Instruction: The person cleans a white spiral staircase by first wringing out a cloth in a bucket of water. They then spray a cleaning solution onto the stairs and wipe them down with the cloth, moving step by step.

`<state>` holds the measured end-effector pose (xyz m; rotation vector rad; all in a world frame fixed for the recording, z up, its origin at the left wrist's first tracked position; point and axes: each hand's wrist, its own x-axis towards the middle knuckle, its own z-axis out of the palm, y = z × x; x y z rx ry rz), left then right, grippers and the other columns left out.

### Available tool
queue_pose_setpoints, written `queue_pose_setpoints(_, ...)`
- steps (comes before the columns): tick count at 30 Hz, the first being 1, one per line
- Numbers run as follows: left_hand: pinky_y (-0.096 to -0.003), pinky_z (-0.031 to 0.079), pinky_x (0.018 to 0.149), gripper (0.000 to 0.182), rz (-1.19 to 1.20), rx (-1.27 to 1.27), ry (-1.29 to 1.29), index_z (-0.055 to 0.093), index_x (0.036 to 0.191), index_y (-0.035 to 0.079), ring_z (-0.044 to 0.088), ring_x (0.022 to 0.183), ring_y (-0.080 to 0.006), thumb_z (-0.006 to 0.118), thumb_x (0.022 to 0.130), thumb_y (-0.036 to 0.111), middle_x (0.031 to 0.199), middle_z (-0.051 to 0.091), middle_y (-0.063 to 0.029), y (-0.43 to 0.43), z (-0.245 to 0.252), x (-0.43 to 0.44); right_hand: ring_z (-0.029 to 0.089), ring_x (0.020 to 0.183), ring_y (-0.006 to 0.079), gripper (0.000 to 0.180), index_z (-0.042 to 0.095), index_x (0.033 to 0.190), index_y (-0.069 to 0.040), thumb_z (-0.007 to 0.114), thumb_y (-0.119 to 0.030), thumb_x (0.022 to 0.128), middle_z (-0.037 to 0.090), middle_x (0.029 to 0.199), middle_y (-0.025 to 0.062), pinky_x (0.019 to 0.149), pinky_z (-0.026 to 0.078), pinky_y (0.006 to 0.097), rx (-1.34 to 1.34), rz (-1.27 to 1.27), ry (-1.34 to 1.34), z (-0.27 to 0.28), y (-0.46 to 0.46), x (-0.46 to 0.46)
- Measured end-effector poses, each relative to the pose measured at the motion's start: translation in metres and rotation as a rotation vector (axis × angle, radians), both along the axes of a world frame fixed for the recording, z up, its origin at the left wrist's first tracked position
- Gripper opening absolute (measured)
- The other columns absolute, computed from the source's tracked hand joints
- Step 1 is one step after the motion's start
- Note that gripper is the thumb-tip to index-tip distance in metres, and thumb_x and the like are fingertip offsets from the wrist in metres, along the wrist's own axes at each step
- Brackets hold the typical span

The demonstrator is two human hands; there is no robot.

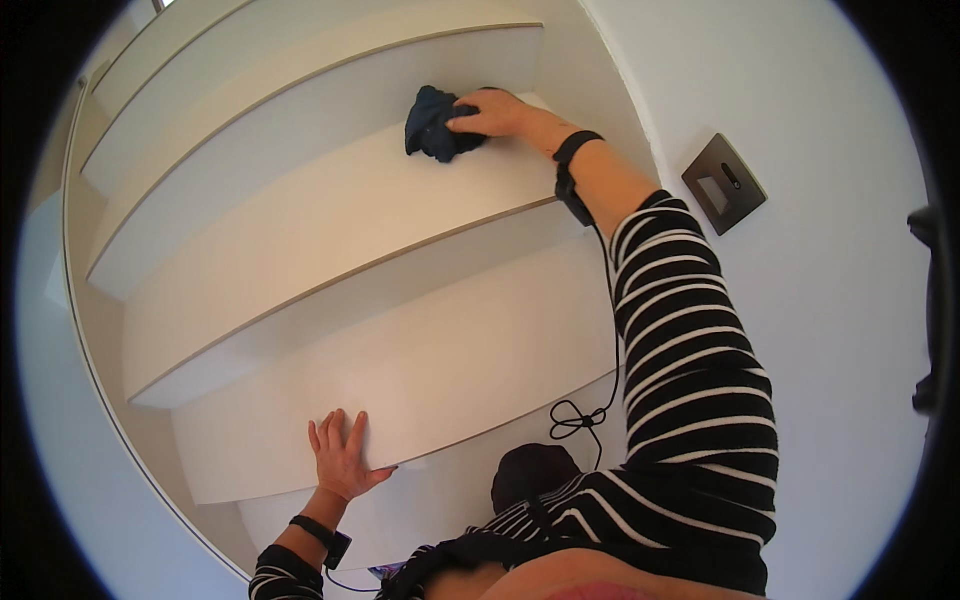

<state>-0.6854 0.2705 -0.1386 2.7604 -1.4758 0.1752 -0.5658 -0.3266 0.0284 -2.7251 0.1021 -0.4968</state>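
My right hand (491, 112) grips a dark blue cloth (442, 131), pressed on the tread of a pale stair near its right end, close to the riser behind. The cloth is bunched up under and beside the fingers. Lower down, my left hand (343, 457) rests with spread fingers on a lower stair tread (465, 360), its thumb at the front edge, holding nothing. Each wrist wears a black strap with a small device and a cable.
More curved steps (300, 120) rise towards the upper left. A white wall (810, 315) with a metal recessed light fitting (724, 184) stands to the right. A looped black cable (586, 421) hangs by the right arm. A thin edge strip (82, 330) bounds the stairs on the left.
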Motion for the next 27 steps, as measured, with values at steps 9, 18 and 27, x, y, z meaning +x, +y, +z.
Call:
queue_pose_setpoints(9,-0.0662,0.018,0.112,0.11,0.012,0.023,0.044,0.042,0.146,0.013,0.038,0.132,-0.0452,0.076,0.058,0.07,0.138,0.042,-0.0289,-0.06,-0.018,0.088,0.054,0.124,0.0408,0.033,0.061,0.122,0.001,0.055,-0.015,0.094,0.052,0.13,0.0227,0.103,0.047,0.046,-0.14,-0.565,0.058,-0.032,-0.115,0.087)
queue_pose_setpoints(18,-0.0654,0.024,0.11,0.111,0.036,-0.009,0.045,0.041,0.146,0.012,0.039,0.129,-0.0467,0.076,0.059,0.069,0.137,0.042,-0.0311,-0.13,-0.047,0.186,0.039,0.14,0.0375,0.054,0.039,0.146,-0.001,0.051,-0.019,0.096,0.029,0.157,0.011,0.113,0.034,0.055,0.028,-0.581,0.146,-0.117,-0.213,0.265)
queue_pose_setpoints(27,-0.065,0.025,0.109,0.11,0.033,-0.024,0.05,0.042,0.146,0.01,0.04,0.127,-0.0476,0.077,0.059,0.069,0.136,0.042,-0.0317,-0.148,-0.054,0.208,0.038,0.14,0.0388,0.05,0.045,0.142,-0.002,0.05,-0.02,0.096,0.032,0.155,0.0118,0.113,0.032,0.0566,0.022,-0.59,0.17,-0.126,-0.225,0.297)
